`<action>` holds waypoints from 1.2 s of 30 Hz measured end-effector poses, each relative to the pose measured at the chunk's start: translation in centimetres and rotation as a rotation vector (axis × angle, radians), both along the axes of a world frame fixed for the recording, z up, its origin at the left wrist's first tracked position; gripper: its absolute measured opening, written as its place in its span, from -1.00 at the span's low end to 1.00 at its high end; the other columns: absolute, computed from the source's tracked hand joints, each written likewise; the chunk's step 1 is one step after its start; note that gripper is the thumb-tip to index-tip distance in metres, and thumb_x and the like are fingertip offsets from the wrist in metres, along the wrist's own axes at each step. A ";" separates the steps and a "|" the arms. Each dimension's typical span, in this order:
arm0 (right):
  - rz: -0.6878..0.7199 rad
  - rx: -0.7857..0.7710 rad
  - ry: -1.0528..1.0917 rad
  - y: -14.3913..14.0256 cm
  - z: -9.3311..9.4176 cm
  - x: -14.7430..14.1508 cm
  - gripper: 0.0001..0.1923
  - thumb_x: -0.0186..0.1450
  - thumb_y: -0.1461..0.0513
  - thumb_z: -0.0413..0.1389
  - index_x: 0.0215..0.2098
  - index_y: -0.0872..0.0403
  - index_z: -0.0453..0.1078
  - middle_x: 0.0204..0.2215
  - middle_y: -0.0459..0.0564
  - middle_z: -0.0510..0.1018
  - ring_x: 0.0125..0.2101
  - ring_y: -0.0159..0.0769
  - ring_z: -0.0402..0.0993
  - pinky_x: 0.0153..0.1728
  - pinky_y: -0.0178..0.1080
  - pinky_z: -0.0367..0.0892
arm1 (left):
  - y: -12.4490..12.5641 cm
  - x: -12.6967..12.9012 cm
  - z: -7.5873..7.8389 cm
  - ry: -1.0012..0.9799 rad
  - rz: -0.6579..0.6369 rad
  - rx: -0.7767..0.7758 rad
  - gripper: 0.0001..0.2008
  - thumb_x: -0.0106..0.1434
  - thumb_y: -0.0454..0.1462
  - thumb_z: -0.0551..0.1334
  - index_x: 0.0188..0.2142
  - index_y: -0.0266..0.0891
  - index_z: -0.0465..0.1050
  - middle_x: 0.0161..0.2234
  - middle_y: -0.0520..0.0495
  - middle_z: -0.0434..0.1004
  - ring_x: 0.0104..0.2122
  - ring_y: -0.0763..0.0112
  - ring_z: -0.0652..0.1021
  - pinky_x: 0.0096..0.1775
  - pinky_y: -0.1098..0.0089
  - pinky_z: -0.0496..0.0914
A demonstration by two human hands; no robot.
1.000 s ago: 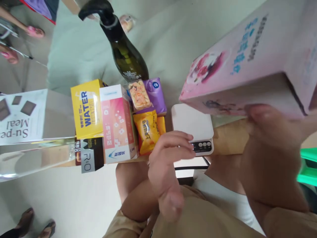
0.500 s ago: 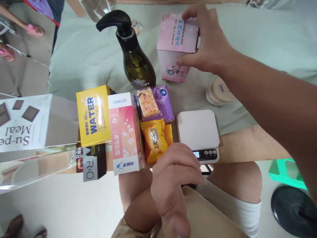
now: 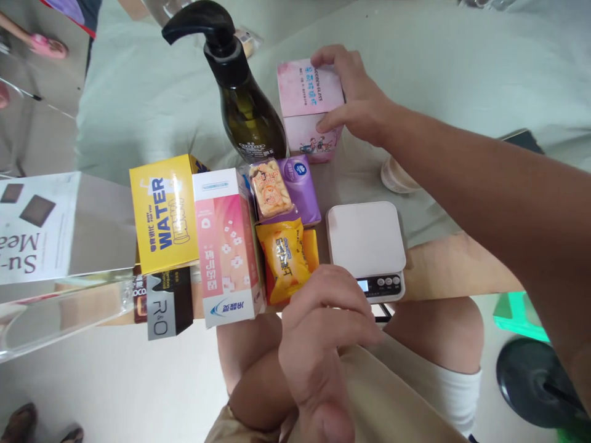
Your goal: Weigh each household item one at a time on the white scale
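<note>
Head view, looking down at a desk covered w/ pale green cloth (image 3: 415,74).

Right hand (image 3: 357,98): reaches fwd to the far side; grip closed around a pink cardboard box w/ blue lettering and a cartoon print (image 3: 308,107), thumb on the near side face, fingers over the far top edge. Box stands upright on the cloth, just right of a dark olive pump bottle w/ black dispenser head (image 3: 240,98), behind the snack packs.

Left hand (image 3: 323,326): loosely curled, grip holding nothing, resting above the person's knee, knuckles just at the near edge of a white square digital scale w/ small display and buttons (image 3: 364,240). Scale pan bare.

Left of scale, in a tight cluster: orange-yellow snack pouch (image 3: 282,258); above it a clear pack of biscuits (image 3: 270,187) lying on a purple packet (image 3: 302,187); next, an upright pink-and-white carton w/ flower print (image 3: 226,246); then a yellow box marked "WATER" (image 3: 164,212); below it a black-and-silver box marked "R+O" (image 3: 164,304). Far left: a large white box w/ chocolate-square print (image 3: 41,224), a clear plastic panel (image 3: 60,317) beneath it.

Right of the pink box, partly hidden by the forearm: a round cream-coloured lid or jar (image 3: 394,178), label not legible. Lower right: a green plastic item (image 3: 521,317) and a black round base (image 3: 535,381) on the floor.
</note>
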State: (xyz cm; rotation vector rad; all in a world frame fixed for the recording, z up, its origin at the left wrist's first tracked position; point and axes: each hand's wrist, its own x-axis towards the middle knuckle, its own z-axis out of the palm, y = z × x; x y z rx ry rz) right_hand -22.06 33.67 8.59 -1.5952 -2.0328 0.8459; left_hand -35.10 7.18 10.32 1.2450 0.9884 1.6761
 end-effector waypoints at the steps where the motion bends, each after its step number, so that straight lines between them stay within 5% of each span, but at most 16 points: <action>1: 0.022 -0.008 0.006 0.2 -0.2 0.2 -0.05 0.21 0.48 0.28 0.51 0.18 0.07 0.40 -0.02 0.24 0.44 -0.41 0.18 0.62 -0.18 0.10 | 0.0 -0.1 -0.1 0.004 -0.014 -0.004 -0.41 0.65 0.09 -0.06 -0.35 -0.21 0.39 -0.43 0.06 0.41 -0.43 0.47 0.46 -0.26 0.31 0.46; 6: 0.031 0.027 0.038 0.2 0.1 4.3 0.07 0.18 0.44 0.21 0.58 0.10 -0.09 0.57 0.01 0.08 0.58 -0.18 -0.01 0.65 0.08 0.00 | 0.0 -0.6 -0.3 0.007 -0.044 0.007 -0.42 0.64 0.11 -0.03 -0.34 -0.21 0.41 -0.41 0.07 0.43 -0.41 0.47 0.48 -0.24 0.31 0.47; 8: -0.019 0.227 0.121 -1.6 0.5 7.6 -0.14 0.21 0.35 0.15 0.48 0.05 0.13 0.49 -0.04 0.23 0.49 -0.15 0.20 0.57 0.12 0.18 | -0.1 -0.4 -0.3 -0.002 -0.047 -0.010 -0.42 0.64 0.10 -0.04 -0.34 -0.21 0.40 -0.41 0.07 0.42 -0.41 0.47 0.46 -0.24 0.31 0.45; 10: -0.073 0.546 0.252 -4.3 0.0 11.2 -0.50 0.26 0.25 0.10 0.18 0.00 0.42 0.14 -0.09 0.52 0.24 -0.22 0.46 0.42 0.03 0.34 | -0.3 -0.2 -0.3 -0.010 -0.060 -0.045 -0.44 0.64 0.09 -0.04 -0.32 -0.21 0.41 -0.40 0.06 0.41 -0.39 0.45 0.45 -0.23 0.30 0.45; 13: -0.227 0.738 0.434 -8.5 -3.5 15.4 -0.67 0.29 0.06 0.11 0.00 -0.08 0.42 -0.12 -0.03 0.46 0.04 -0.23 0.52 0.25 0.02 0.43 | -0.5 0.4 -0.6 -0.004 -0.112 -0.054 -0.47 0.63 0.10 -0.04 -0.25 -0.19 0.44 -0.35 0.02 0.43 -0.35 0.40 0.47 -0.21 0.27 0.46; 15: -0.407 0.752 0.450 -10.5 -7.2 16.7 -0.42 0.23 -0.21 0.12 0.08 -0.11 0.30 -0.03 0.04 0.41 0.09 -0.14 0.50 0.31 0.13 0.40 | -0.7 1.1 -0.9 0.011 -0.141 -0.061 -0.48 0.63 0.10 -0.04 -0.22 -0.19 0.46 -0.33 0.01 0.45 -0.32 0.38 0.48 -0.22 0.27 0.45; 17: -0.470 0.698 0.422 -11.7 -10.8 16.7 -0.11 0.11 -0.41 0.12 0.21 -0.15 0.17 0.13 0.08 0.37 0.22 -0.04 0.45 0.40 0.26 0.33 | -0.8 1.8 -1.3 0.028 -0.151 -0.067 -0.49 0.64 0.08 -0.05 -0.20 -0.19 0.46 -0.32 0.00 0.45 -0.31 0.37 0.48 -0.23 0.28 0.45; 20: -0.447 0.558 0.400 -12.2 -14.0 15.6 0.11 0.03 -0.42 0.21 0.37 -0.19 -0.01 0.35 0.13 0.25 0.40 0.04 0.33 0.46 0.29 0.30 | -0.8 2.8 -2.0 0.063 -0.171 -0.051 -0.49 0.65 0.06 -0.06 -0.18 -0.19 0.46 -0.31 -0.01 0.45 -0.31 0.37 0.48 -0.22 0.27 0.45; 23: -0.381 0.460 0.356 -11.9 -14.4 15.0 0.17 0.05 -0.23 0.34 0.43 -0.19 -0.15 0.49 0.15 0.08 0.52 0.04 0.14 0.59 0.22 0.11 | -0.6 3.5 -2.7 0.091 -0.207 -0.036 -0.49 0.65 0.07 -0.05 -0.16 -0.20 0.48 -0.28 -0.03 0.48 -0.29 0.37 0.50 -0.22 0.27 0.45; 27: -0.320 0.515 0.313 -11.2 -13.9 15.4 0.18 0.04 -0.03 0.41 0.46 -0.12 -0.11 0.54 0.12 -0.09 0.59 0.04 -0.07 0.69 0.15 -0.20 | -0.2 4.0 -3.6 0.105 -0.226 -0.030 -0.50 0.65 0.07 -0.03 -0.17 -0.20 0.49 -0.28 -0.03 0.49 -0.29 0.37 0.52 -0.24 0.28 0.46; 36: -0.296 0.656 0.380 -10.3 -14.7 15.0 0.08 0.04 0.01 0.37 0.42 -0.10 0.00 0.45 0.09 0.05 0.48 -0.01 0.12 0.64 0.13 -0.05 | 1.7 3.4 -6.8 0.114 -0.266 0.103 -0.48 0.53 0.20 0.14 -0.15 -0.20 0.54 -0.28 -0.01 0.50 -0.32 0.39 0.55 -0.34 0.33 0.45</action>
